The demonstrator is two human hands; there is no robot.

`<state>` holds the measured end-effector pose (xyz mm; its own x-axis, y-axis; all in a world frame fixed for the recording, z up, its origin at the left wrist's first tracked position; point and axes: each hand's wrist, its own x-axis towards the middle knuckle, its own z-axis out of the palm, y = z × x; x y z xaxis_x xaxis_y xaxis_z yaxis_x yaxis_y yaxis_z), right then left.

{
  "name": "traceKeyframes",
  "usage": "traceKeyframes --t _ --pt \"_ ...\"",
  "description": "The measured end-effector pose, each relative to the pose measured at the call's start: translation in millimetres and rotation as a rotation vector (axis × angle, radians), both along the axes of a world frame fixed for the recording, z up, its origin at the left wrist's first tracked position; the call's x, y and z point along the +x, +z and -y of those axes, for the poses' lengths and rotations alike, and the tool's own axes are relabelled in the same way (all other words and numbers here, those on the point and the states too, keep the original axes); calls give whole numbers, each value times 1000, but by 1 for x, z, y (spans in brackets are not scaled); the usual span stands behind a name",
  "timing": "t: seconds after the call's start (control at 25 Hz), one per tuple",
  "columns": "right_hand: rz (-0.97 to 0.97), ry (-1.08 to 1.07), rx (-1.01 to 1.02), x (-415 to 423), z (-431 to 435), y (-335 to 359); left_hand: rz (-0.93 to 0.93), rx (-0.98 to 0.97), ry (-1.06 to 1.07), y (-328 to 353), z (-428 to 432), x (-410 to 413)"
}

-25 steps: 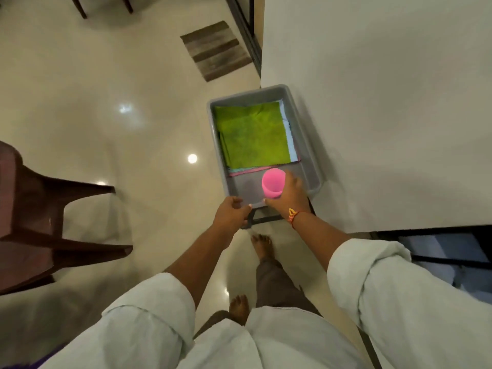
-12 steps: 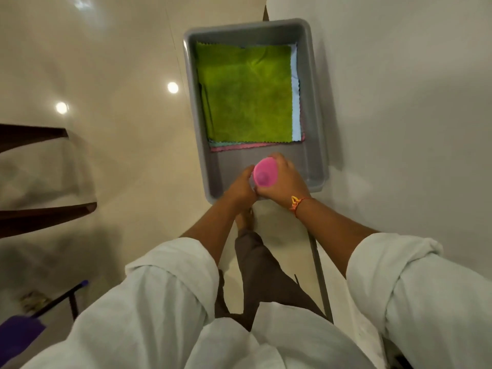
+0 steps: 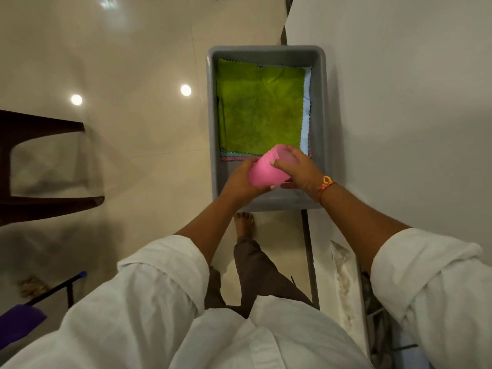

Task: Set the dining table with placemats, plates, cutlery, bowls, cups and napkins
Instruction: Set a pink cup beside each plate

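Cup [image 3: 267,170]: pink, tilted on its side, held over the near end of the bin, mouth turned away from the person.
Right hand [image 3: 299,167]: fingers curled over the cup's rim end, gripping it.
Left hand [image 3: 243,181]: wrapped under the cup's base, also gripping it.
Bin [image 3: 318,123]: grey, by the table edge [image 3: 399,102].
Napkins [image 3: 261,110]: stacked flat in the bin's far end, green one on top.

1. Your left hand [image 3: 243,179] has left the grey tub's [image 3: 320,107] near rim and now cups the pink cup's [image 3: 267,170] base.
2. The cup, upright before, now lies tilted between both hands.
3. Your right hand [image 3: 299,169] has shifted onto its mouth.
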<state>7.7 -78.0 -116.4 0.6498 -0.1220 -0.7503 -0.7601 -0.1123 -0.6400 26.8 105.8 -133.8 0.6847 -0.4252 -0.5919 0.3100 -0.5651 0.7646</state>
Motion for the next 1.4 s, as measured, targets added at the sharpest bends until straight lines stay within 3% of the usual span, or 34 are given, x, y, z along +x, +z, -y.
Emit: traceKeyframes --t 0.2,0.48,0.72,1.04,1.4 --pt "68 136 41 24 -25 53 76 -66 101 54 -22 8" --pt "272 532 17 42 -121 101 92 -214 542 129 -103 -28" --pt "446 874 95 33 -273 157 287 -137 968 173 -215 -94" --pt "573 1384 173 -39 -485 230 526 -73 1465 220 -360 -212" --pt "690 1792 172 -132 -672 268 555 81 1798 231 -494 -322"
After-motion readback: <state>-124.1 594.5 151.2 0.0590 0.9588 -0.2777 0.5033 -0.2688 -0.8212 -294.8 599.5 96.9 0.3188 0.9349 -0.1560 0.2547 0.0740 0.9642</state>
